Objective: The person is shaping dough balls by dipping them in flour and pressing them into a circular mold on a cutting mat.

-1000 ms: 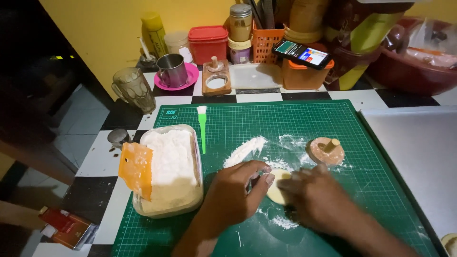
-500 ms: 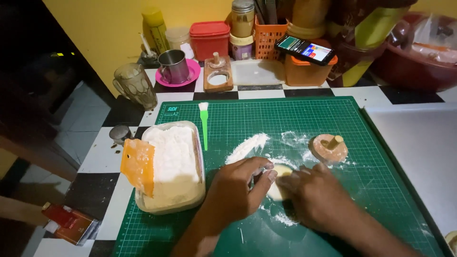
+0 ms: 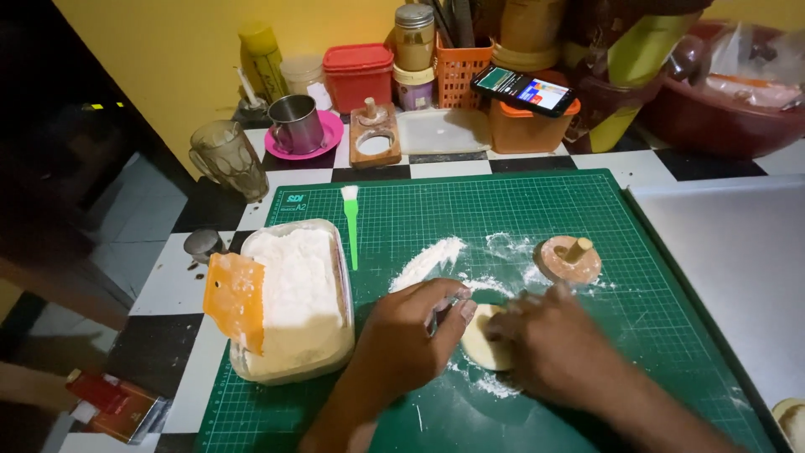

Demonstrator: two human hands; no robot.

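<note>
Left hand (image 3: 407, 340) fingers pinch a thin metal tool at the dough disc (image 3: 485, 344), lower centre of frame; right hand (image 3: 558, 348) fingers lie flat on it, gripping nothing. Looks like the trimming/shaping step on the floured green cutting mat (image 3: 587, 210). Flour tub (image 3: 293, 294) sits left, wooden press (image 3: 568, 258) upper right; careful edge control needed.

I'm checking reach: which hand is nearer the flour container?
Left. The left hand sits just right of the flour container; the right hand lies farther right, beyond the dough.
</note>
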